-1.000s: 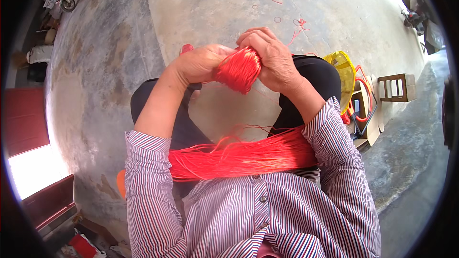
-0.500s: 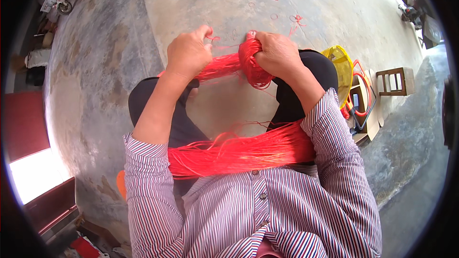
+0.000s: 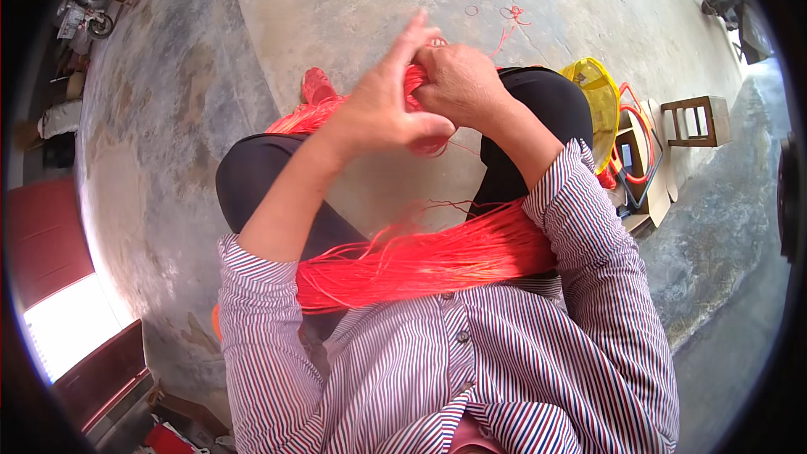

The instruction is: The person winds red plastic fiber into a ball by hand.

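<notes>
My right hand (image 3: pixel 461 84) is closed round a bunched coil of red cord (image 3: pixel 427 148) above my knees. Against that coil lies my left hand (image 3: pixel 380 109), its fingers stretched out and its thumb apart. Most of the coil is hidden behind the two hands. Loose red strands (image 3: pixel 296 120) run from it leftward over my left knee. A thick hank of red cord (image 3: pixel 429 259) lies across my lap, from one forearm to the other, with a few stray ends curling up.
A red shoe (image 3: pixel 317 84) shows beyond my left knee. Red cord scraps (image 3: pixel 513 13) lie on the concrete floor ahead. To the right are a yellow mesh basket (image 3: pixel 595 88), an open cardboard box (image 3: pixel 647 202) and a small wooden stool (image 3: pixel 698 121).
My left hand has moved right, from pinching a thin red strand to lying spread against the coil. The right hand keeps its hold. The red shoe has come into sight.
</notes>
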Motion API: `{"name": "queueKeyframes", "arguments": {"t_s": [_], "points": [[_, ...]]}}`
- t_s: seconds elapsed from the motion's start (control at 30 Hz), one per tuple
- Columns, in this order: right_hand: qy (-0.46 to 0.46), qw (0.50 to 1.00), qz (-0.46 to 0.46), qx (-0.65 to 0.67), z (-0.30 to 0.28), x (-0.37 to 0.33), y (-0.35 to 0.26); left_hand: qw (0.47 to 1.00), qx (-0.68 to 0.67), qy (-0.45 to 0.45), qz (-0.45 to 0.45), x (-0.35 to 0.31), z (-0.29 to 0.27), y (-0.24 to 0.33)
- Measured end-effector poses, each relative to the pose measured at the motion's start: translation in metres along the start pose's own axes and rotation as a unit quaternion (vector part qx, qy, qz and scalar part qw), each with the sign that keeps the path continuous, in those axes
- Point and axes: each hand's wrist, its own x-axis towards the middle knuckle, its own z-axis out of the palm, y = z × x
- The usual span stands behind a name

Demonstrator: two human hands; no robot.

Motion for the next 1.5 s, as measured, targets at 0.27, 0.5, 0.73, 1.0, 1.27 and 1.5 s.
{"name": "queueKeyframes", "arguments": {"t_s": [0.27, 0.5, 0.73, 1.0, 1.27, 1.5], "points": [[0.016, 0.874, 0.047, 0.484, 0.000, -0.003, -0.004, 0.876, -0.434, -0.004, -0.209, -0.002, 0.007, -0.015], [0.155, 0.965, -0.089, 0.192, -0.005, -0.006, -0.003, 0.807, -0.512, -0.066, -0.286, -0.004, 0.011, -0.009], [0.167, 0.944, -0.108, 0.262, -0.005, -0.009, -0.002, 0.844, -0.439, -0.092, -0.294, 0.002, 0.008, -0.002], [0.207, 0.920, -0.130, 0.307, -0.016, -0.016, -0.008, 0.847, -0.438, -0.144, -0.264, -0.003, 0.003, -0.001], [0.161, 0.946, -0.121, 0.255, -0.028, -0.028, -0.011, 0.852, -0.410, -0.114, -0.305, -0.018, 0.012, -0.008], [0.049, 0.896, -0.112, 0.427, -0.084, -0.065, 0.044, 0.870, -0.359, -0.014, -0.338, -0.029, 0.019, -0.030]]}}
